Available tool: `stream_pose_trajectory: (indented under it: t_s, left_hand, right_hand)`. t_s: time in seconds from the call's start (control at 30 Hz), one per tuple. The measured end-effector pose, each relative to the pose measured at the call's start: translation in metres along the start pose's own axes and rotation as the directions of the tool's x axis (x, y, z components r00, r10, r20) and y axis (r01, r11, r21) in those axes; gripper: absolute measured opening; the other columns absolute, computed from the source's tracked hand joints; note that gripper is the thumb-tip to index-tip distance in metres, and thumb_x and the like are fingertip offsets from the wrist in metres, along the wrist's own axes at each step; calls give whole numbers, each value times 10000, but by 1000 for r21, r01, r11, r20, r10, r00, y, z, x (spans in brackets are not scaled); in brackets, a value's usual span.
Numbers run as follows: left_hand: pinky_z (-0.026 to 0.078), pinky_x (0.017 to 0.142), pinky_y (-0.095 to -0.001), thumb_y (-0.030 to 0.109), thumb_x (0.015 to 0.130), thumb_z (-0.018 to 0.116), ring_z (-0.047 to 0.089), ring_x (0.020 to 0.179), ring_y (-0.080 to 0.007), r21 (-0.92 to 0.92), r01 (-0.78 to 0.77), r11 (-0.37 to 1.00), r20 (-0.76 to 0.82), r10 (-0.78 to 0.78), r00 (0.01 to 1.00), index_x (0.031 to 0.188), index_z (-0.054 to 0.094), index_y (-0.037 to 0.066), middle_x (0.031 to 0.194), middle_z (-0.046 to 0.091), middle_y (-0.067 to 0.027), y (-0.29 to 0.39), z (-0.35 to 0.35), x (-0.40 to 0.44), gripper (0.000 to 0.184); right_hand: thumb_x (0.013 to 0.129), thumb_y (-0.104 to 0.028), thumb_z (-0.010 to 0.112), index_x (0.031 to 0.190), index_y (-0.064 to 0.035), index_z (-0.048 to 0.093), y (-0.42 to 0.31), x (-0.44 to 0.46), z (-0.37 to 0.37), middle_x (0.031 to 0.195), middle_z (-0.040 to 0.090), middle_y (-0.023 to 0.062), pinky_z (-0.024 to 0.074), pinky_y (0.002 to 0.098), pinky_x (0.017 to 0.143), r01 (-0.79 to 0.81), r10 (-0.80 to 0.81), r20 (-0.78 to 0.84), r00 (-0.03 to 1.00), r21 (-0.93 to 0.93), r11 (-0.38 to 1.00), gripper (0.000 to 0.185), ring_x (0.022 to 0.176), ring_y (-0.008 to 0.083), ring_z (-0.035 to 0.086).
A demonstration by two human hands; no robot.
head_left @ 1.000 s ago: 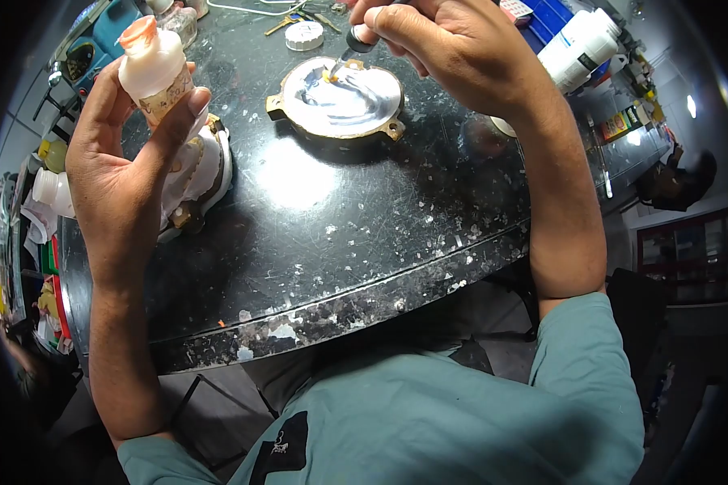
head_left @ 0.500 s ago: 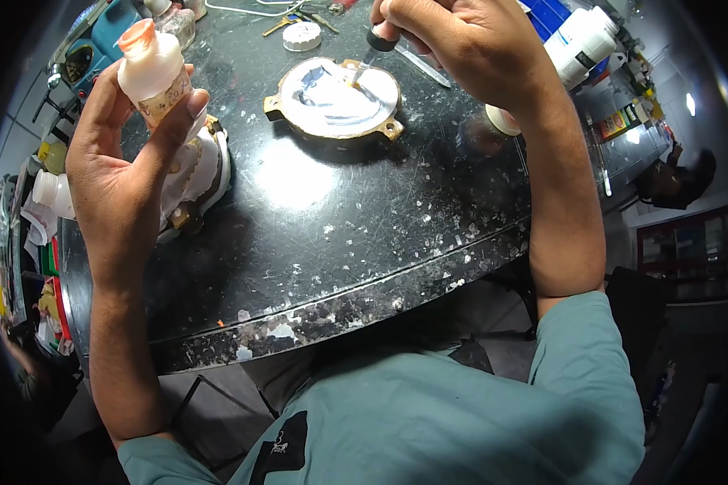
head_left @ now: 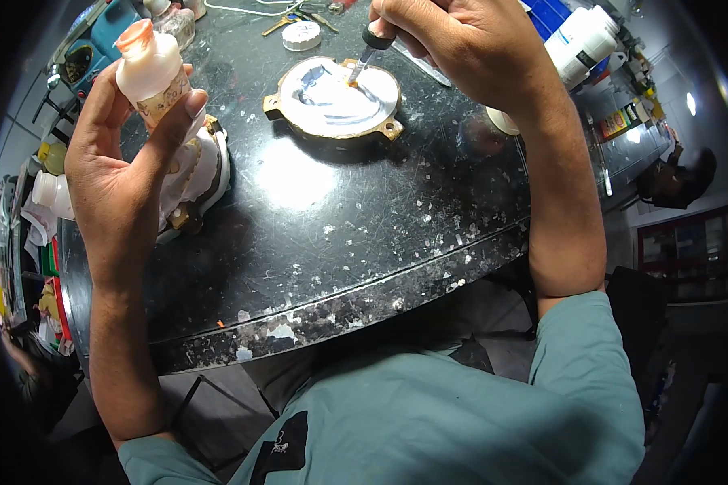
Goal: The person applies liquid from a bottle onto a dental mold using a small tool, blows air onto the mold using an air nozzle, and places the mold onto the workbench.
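Observation:
My left hand (head_left: 121,162) is wrapped round a small white plastic bottle (head_left: 154,69) with an open, orange-stained neck and a worn label. In my right hand (head_left: 461,48) is a dropper (head_left: 370,50) with a black cap and a clear tube. Its tip points down at the white plaster surface inside a brass dental flask half (head_left: 277,105), where a bluish-grey curved hollow shows. Behind my left hand, a second flask half (head_left: 198,174) holds white plaster with a curved ridge, partly hidden by the hand.
A white round lid (head_left: 302,35) lies behind the flask, near some keys (head_left: 281,24). A metal blade-like tool (head_left: 423,65) is beside my right hand. White bottles (head_left: 582,48) stand to the right, and another white jar (head_left: 50,190) sits at left on the black table (head_left: 340,218).
The dropper's tip has shifted very slightly left over the plaster. The bottle in my left hand has tilted or moved a touch left; the flask halves stay put.

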State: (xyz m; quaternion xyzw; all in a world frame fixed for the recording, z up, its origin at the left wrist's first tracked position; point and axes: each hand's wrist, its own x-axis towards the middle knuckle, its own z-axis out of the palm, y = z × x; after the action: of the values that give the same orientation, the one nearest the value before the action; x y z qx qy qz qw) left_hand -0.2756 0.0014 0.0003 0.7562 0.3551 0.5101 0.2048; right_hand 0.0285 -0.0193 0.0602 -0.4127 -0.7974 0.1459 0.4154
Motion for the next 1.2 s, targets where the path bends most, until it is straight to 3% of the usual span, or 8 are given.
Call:
stream_pose_trajectory:
  t_s: [0.13,0.23,0.4,0.53,0.63,0.83,0.93,1.2]
  left_hand:
    - [539,1002,-359,200,885,831,696,1118,-190,21,1,1000,5,-1,1000,1348,620,37,1169,734,-107,1,-1,0,534]
    - [543,1002,-363,196,887,828,698,1117,-193,22,-2,1000,-1,2,1000,1352,615,39,1167,734,-108,0,0,-1,534]
    - [545,1003,-363,183,890,823,698,1120,-198,-14,19,1000,6,-19,1000,1362,605,36,1169,733,-117,3,1,0,540]
    - [544,1004,-362,179,887,824,696,1124,-197,-22,11,1000,8,-11,1000,1362,605,33,1168,733,-119,1,0,0,543]
    - [542,1005,-363,186,885,827,695,1126,-195,-24,17,1000,3,-17,1000,1354,612,39,1162,736,-113,1,0,0,537]
    - [538,1001,-364,217,880,836,699,1119,-190,26,5,1000,2,-6,1000,1334,630,52,1155,744,-98,1,-1,0,525]
    - [538,998,-362,219,878,839,702,1113,-189,41,0,999,2,0,1000,1331,631,52,1151,746,-96,2,-1,0,526]
    - [540,989,-350,195,878,837,702,1099,-176,-1,11,1000,-13,-11,1000,1327,633,43,1139,746,-94,6,2,0,516]
  right_hand:
    - [949,-106,565,967,42,701,-2,0,-3,827,721,141,523,334,711,-59,59,10,998,7,998,202,754,191,656]
    - [953,-107,558,970,44,701,-6,-2,0,818,718,133,524,334,709,33,-36,-21,999,-128,991,208,748,186,652]
    - [955,-109,547,956,38,698,-4,0,-7,782,705,115,518,329,686,-42,41,42,998,16,999,211,718,173,641]
    - [945,-111,549,914,24,692,-5,-2,-7,753,691,108,507,320,661,-37,38,57,998,-24,999,199,689,167,629]
    - [935,-116,550,893,12,683,-12,3,-19,737,679,97,499,315,646,-55,65,167,984,-61,997,189,670,170,617]
    - [915,-139,553,908,-22,654,-7,-4,-10,712,641,82,476,349,615,144,-128,182,975,-74,987,156,642,184,581]
    - [904,-148,556,892,-26,633,-5,-3,-11,709,630,82,475,355,620,80,-62,192,979,-88,993,144,650,190,578]
    - [887,-158,571,906,-23,614,-4,-2,-7,739,632,96,484,367,637,155,-131,184,974,-122,980,143,665,216,580]
